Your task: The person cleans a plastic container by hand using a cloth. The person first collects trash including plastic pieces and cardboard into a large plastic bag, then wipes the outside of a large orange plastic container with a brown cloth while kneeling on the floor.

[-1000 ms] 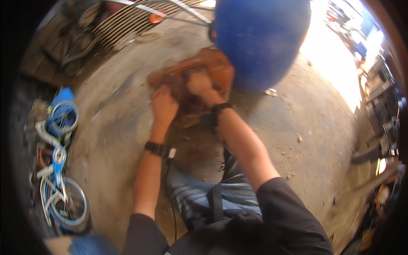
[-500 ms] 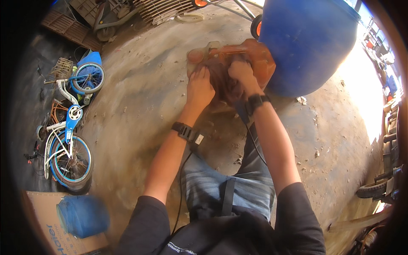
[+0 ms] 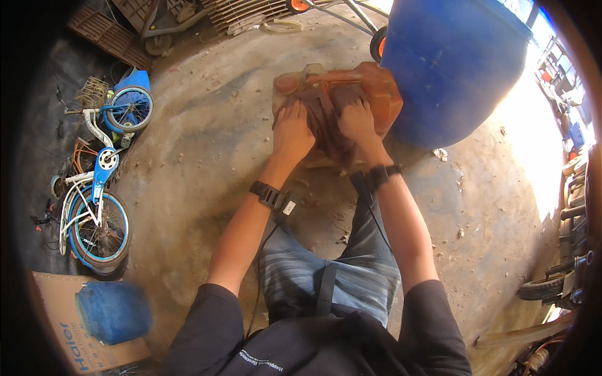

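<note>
Plastic canister (image 3: 384, 97) (rag (image 3: 323, 128): matt cloth)

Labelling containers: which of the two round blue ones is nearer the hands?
The large barrel, right of the right hand and beside the orange-brown container; the smaller one is by the cardboard at lower left, farther off.

The dusty brown floor (image 3: 207, 156) carries an orange-brown jerrycan (image 3: 384, 94) beneath the left hand (image 3: 293, 133) and right hand (image 3: 359, 122). Just right of the grip stands a blue barrel (image 3: 448, 69); beyond the grip lies a pale coil (image 3: 281, 30). Well left lie a white-and-blue bicycle (image 3: 101, 169) and, closer to the body, flat cardboard (image 3: 59, 297), while small debris (image 3: 440, 154) is scattered right of the grip.
</note>
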`<control>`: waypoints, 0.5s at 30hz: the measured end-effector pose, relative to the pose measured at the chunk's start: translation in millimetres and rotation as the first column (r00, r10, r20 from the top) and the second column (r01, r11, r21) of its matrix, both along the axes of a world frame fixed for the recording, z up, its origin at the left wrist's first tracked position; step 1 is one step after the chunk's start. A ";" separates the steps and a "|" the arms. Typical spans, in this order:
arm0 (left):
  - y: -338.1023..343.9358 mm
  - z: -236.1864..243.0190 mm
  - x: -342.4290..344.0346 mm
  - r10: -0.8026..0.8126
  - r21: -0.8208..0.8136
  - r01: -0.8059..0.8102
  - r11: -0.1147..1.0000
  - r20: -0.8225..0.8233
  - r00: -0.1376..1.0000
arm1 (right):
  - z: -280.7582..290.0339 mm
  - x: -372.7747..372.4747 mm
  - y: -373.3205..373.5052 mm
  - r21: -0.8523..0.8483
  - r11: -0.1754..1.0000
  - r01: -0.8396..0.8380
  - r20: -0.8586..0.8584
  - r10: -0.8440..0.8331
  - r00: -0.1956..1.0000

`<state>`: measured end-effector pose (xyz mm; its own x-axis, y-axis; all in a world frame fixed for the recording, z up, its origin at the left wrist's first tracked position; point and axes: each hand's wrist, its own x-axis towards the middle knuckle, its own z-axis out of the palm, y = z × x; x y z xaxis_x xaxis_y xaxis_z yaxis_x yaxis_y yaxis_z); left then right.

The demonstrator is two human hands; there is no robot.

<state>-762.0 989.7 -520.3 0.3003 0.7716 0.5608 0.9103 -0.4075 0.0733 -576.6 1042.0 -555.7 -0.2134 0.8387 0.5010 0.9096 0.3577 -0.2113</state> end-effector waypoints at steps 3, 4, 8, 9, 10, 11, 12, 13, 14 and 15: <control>3.5 7.4 -4.2 -0.004 -0.063 0.006 0.998 0.022 1.000 | 16.0 -23.8 4.0 -0.132 0.982 0.136 0.146 -0.116 0.982; 2.5 7.7 -5.1 0.005 -0.077 -0.003 0.997 0.028 1.000 | 11.3 -27.1 -5.0 -0.044 0.994 0.100 0.070 -0.097 0.993; -2.9 6.4 -8.2 0.027 -0.073 -0.024 0.997 0.046 0.999 | -9.9 -24.2 -40.5 0.126 0.992 0.031 -0.141 -0.013 0.990; -4.3 5.1 -5.9 0.025 -0.058 -0.022 0.998 0.051 0.998 | -8.8 -21.0 -42.3 0.121 0.992 0.025 -0.170 -0.004 0.985; -6.3 3.8 -4.6 0.030 -0.055 -0.027 0.998 0.053 0.998 | -4.8 -20.7 -36.3 0.081 0.996 0.045 -0.100 -0.037 0.994; -8.6 2.2 -3.7 0.036 -0.052 -0.034 0.998 0.055 0.998 | 1.6 -22.1 -24.6 0.044 0.997 0.068 -0.029 -0.067 0.997; -7.4 4.5 -3.7 0.037 -0.043 -0.035 0.998 0.046 0.998 | 10.8 -23.8 -11.7 0.013 0.995 0.099 0.033 -0.099 0.995; -4.1 5.2 -2.6 0.019 -0.031 -0.017 0.999 0.054 0.998 | 10.5 -23.4 3.0 0.046 0.993 0.111 -0.018 -0.110 0.994; 1.2 6.4 0.6 0.000 -0.019 0.001 1.000 0.063 0.998 | 10.3 -22.9 16.6 0.078 0.989 0.125 -0.067 -0.120 0.990; 1.9 7.1 -1.5 0.000 -0.017 0.001 1.000 0.072 0.997 | 12.5 -30.7 18.3 0.100 0.987 0.122 -0.116 -0.110 0.987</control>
